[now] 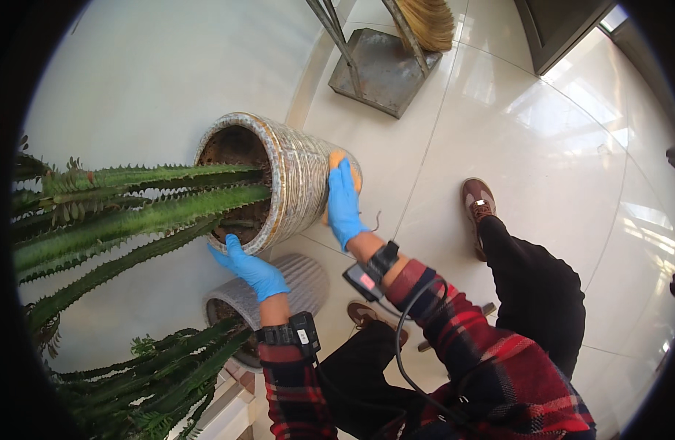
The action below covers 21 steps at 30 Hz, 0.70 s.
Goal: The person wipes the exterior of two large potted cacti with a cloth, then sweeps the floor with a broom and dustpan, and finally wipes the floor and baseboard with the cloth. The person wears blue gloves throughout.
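A tall ribbed plant pot (301, 172), glazed in cream, grey and brown, stands on the floor by the wall. Long green spiny cactus stems (161, 209) rise from the soil inside it. My left hand (253, 270), in a blue glove, grips the near part of the pot's rim, thumb and fingers around the edge. With fingers laid long, my right hand (343, 202), also gloved in blue, presses an orange cloth (357, 176) against the pot's outer side. The hand covers most of the cloth, so its full shape is hidden.
A second ribbed grey pot (297, 282) with another cactus (169, 374) stands close on the near side. A metal dustpan (381, 70) and a straw broom (429, 22) are beyond, by the wall. My shoe (478, 213) rests on the pale tiled floor (513, 139).
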### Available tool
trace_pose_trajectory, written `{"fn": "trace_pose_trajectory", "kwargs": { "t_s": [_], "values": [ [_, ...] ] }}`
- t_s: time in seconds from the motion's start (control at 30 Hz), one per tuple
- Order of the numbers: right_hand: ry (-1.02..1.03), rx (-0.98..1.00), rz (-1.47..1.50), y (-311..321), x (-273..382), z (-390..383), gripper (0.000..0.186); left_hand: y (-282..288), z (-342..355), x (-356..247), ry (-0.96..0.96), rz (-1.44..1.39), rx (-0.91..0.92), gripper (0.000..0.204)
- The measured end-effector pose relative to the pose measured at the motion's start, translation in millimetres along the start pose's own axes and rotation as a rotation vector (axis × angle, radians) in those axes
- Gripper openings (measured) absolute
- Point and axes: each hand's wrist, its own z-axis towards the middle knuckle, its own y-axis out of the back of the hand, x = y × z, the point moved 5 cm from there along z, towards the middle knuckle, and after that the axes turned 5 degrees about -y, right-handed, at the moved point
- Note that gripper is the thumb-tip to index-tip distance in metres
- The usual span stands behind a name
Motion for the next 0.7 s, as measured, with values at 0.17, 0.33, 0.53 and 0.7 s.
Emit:
{"fn": "trace_pose_trajectory", "kwargs": {
  "t_s": [0.17, 0.33, 0.53, 0.7],
  "values": [
    [0.012, 0.105, -0.074, -10, 45, 18, 0.054, 2, -2, 2, 0.042, 0.027, -0.094, 0.073],
    [0.178, 0.123, 0.002, -23, 67, -95, 0.061, 0, -1, -1, 0.010, 0.010, 0.015, 0.075],
    [0.306, 0.141, -0.154, -29, 83, -110, 0.062, 6, 0, -1, -0.008, 0.126, 0.010, 0.079],
    [0.233, 0.190, -0.081, -34, 114, -43, 0.058, 10, 2, 5, 0.030, 0.136, -0.019, 0.083]
  ]
}}
